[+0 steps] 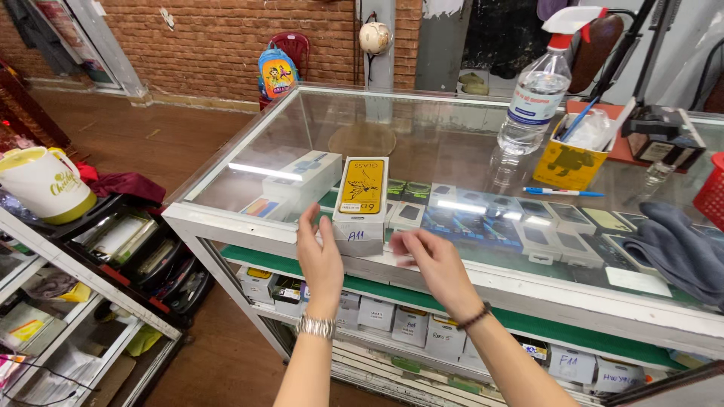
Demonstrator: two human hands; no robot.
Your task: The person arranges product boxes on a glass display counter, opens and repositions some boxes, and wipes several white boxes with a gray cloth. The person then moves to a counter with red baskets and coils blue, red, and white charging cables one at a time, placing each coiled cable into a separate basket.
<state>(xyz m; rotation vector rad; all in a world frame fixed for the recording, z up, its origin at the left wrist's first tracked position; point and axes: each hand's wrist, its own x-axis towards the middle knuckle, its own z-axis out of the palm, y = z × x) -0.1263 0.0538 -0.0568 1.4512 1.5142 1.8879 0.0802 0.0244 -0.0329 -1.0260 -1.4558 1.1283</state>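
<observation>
Hands hovered at the glass counter (452, 143) edge: your left hand (320, 260) was open-palmed, empty, beside the flat yellow-and-white cardboard box (362, 203). Your right hand (434, 264) pinched something small and blurred; I could not tell what.

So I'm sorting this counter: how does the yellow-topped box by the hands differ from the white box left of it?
The yellow-topped box has a yellow face with a dark drawing; the white box is mostly plain white. The yellow-topped box runs lengthwise toward the counter's near edge, while the white box lies at an angle. The left hand is close to the yellow-topped box, not the white box. Both lie flat on the glass counter.
</observation>
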